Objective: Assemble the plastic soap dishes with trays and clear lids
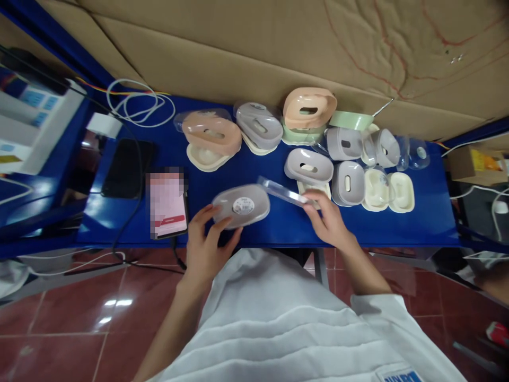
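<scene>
Near the front edge of the blue table, my left hand (210,241) grips the left and near sides of a grey oval plastic box (258,204). A round white label (243,205) with print shows on top of the box. My right hand (326,218) pinches the right end of a clear plastic lid (283,191), which is tilted edge-on just right of the box. Behind the right hand sits another grey oval box (308,165) with a slot, resting on a cream tray (318,189) that the hand partly covers.
Several peach, grey, green and cream boxes, such as a peach one (310,106) and a cream tray (401,192), stand along the back and right. A phone (169,204), a black flat device (126,168) and a coiled white cable (135,106) lie left. Cardboard (238,48) lines the back.
</scene>
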A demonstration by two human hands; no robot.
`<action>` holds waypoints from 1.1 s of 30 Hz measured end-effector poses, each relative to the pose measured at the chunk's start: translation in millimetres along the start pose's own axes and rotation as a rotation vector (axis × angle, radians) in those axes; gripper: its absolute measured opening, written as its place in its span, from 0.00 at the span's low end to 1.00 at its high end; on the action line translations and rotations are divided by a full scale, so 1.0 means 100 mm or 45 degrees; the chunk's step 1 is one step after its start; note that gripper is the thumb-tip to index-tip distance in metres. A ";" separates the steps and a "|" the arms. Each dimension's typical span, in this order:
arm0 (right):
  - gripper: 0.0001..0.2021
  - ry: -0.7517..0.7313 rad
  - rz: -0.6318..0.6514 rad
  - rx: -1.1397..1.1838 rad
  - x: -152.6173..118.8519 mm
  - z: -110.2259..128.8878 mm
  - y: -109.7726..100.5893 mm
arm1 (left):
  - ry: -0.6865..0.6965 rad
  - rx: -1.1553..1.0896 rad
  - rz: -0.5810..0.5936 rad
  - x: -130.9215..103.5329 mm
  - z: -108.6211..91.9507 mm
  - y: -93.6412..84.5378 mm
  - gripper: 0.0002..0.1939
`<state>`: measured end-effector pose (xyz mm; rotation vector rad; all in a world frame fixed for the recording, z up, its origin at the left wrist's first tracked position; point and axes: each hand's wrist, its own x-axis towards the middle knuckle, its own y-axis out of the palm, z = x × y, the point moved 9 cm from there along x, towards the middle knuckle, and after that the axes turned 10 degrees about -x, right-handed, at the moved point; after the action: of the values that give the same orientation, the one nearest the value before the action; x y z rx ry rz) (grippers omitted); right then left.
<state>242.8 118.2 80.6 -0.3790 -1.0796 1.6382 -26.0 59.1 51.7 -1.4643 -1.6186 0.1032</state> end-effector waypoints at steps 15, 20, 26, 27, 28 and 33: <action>0.16 0.231 -0.231 -0.658 -0.31 -0.24 0.00 | 0.249 -0.024 0.466 0.01 -0.52 0.65 0.24; 0.16 0.082 0.003 -0.591 -0.58 -0.25 0.09 | 0.111 0.120 0.232 0.03 -0.29 0.47 0.22; 0.17 -0.022 0.123 -0.350 -0.78 -0.11 0.10 | -0.034 0.143 0.134 0.28 -0.17 0.61 0.16; 0.17 -0.040 0.095 -0.317 -0.77 -0.09 0.08 | -0.034 0.137 0.132 0.34 -0.19 0.65 0.17; 0.16 -0.047 0.051 -0.297 -0.73 -0.09 0.05 | -0.010 0.123 0.149 0.38 -0.22 0.69 0.18; 0.24 0.073 -0.132 -0.418 -0.37 -0.25 -0.08 | 0.359 0.010 0.494 0.33 -0.62 0.97 0.23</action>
<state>278.4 96.2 63.3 -0.5707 -1.3058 1.3522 90.7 83.7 47.3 -1.6889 -1.0969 0.1161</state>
